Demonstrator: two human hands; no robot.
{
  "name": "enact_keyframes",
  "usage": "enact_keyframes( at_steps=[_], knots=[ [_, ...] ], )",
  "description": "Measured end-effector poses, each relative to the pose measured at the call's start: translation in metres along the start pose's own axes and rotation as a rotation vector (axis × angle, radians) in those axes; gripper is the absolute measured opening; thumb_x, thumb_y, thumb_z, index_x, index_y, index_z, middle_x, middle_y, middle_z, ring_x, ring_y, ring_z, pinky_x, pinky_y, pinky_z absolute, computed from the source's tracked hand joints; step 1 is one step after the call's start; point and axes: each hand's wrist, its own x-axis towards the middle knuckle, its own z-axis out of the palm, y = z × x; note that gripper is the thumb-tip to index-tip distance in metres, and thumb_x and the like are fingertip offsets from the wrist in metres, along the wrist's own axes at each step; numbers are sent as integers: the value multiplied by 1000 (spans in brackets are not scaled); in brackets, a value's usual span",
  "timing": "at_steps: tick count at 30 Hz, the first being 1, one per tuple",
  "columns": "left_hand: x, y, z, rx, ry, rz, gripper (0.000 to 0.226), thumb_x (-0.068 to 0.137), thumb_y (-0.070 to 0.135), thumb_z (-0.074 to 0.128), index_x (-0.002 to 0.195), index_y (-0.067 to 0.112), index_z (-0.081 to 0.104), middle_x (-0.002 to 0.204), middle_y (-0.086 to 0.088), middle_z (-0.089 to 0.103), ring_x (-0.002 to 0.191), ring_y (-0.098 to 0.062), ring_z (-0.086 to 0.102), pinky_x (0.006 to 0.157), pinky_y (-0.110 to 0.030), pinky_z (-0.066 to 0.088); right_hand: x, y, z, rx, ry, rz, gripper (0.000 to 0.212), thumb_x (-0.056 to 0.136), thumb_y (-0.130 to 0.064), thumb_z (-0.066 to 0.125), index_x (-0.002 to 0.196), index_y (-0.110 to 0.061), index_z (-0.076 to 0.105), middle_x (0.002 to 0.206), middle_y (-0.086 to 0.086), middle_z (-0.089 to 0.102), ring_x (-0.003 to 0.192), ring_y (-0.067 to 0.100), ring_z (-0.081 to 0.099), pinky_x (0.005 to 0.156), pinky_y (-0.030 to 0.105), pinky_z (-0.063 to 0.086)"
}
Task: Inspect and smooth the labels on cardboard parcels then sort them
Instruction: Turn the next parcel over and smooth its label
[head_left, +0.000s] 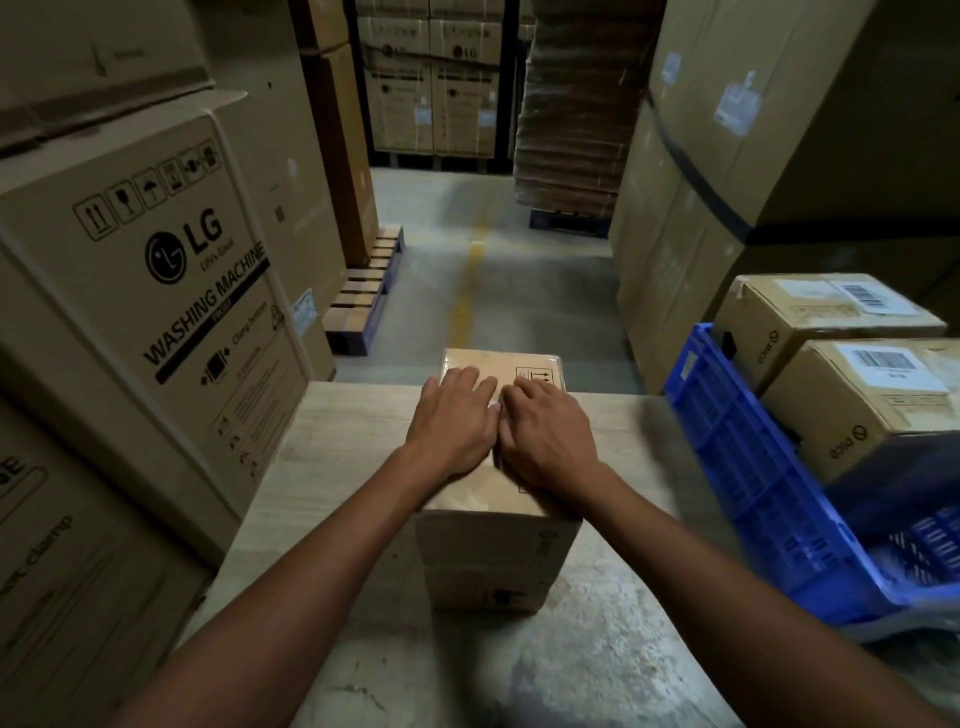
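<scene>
1. Hands. I see both hands palm-down on the top face of the cardboard parcel (524, 364). The left hand (453, 422) lies flat, fingers straight and held close together, pressing on the left half of the top. The right hand (546, 434) lies the same way on the right half. The two hands touch along their inner edges. Neither hand pinches or curls round anything. What lies beneath the palms is hidden.

2. Parcel position. The parcel stands on the pale table (332, 431), at its middle, with its far end at the table's far edge.

3. Containers. A blue crate (737, 447) stands at the right of the table. Two labelled parcels sit in it side by side, as far as I can tell: the far parcel (810, 322) and the near parcel (857, 415), each with a white barcode label on top.

4. Surroundings. A washing machine carton (171, 291) stands just left of the table.
</scene>
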Motion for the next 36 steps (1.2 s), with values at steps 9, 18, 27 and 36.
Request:
enact_keyframes(
  at_steps=[9,18,27,36],
  knots=[
    [-15,2,-5,-416,232,-355,42,99,28,56,140,17,52,152,-7,38,136,-24,41,95,-30,43,-13,2,-8,47,-2,-24,40,102,-39,44,130,-15,60,140,8,57,130,25,49,110,40,36],
    [-13,5,-6,-645,211,-473,43,99,25,57,141,17,47,140,-5,50,119,-24,55,83,-26,40,-16,6,-11,96,-2,1,45,103,-41,46,140,-17,55,151,5,49,141,23,41,118,38,28],
    [-15,-7,2,-1268,112,-711,49,99,14,56,145,22,42,135,-5,57,110,-23,58,88,-35,50,-7,11,-12,72,-61,-73,48,101,-45,47,141,-20,56,153,3,49,140,21,44,115,40,34],
    [-7,32,-5,-1648,220,-728,27,102,13,46,119,7,66,108,-11,71,93,-20,68,82,-33,58,-15,-14,-18,155,-126,89,67,92,-66,37,146,-26,43,157,8,38,147,31,31,117,57,25]
  ],
)
